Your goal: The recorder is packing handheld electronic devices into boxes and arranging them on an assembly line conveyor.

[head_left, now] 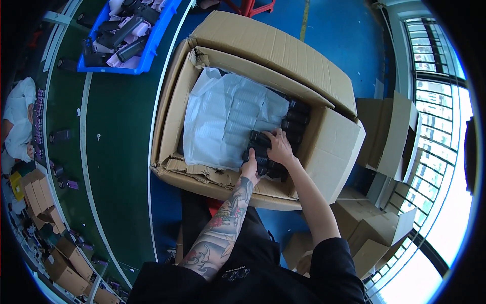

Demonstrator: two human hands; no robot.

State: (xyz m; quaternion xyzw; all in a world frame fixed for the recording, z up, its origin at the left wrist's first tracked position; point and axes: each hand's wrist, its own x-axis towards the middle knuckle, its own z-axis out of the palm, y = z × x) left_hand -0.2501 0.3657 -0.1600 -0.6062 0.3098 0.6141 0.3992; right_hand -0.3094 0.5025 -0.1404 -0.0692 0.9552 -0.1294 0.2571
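Note:
An open cardboard carton (329,152) stands in front of me with its flaps folded out. Black cylindrical parts (297,117), their exact kind unclear, lie in rows along its right side. Thin white wrapping sheet (207,121) covers the rest of the layer, with rounded shapes showing through. My left hand (249,166) is closed around the near end of a black part at the sheet's edge. Just to its right, my right hand (280,148) grips the far end of black parts (260,147) with bent fingers. The undersides of these parts are hidden.
Left of the carton runs a long green conveyor (119,152) with white edges. A blue bin (147,61) on it holds black and lilac parts. A co-worker in white (20,121) sits across the conveyor. More cardboard boxes (374,218) stand at the right by a barred window.

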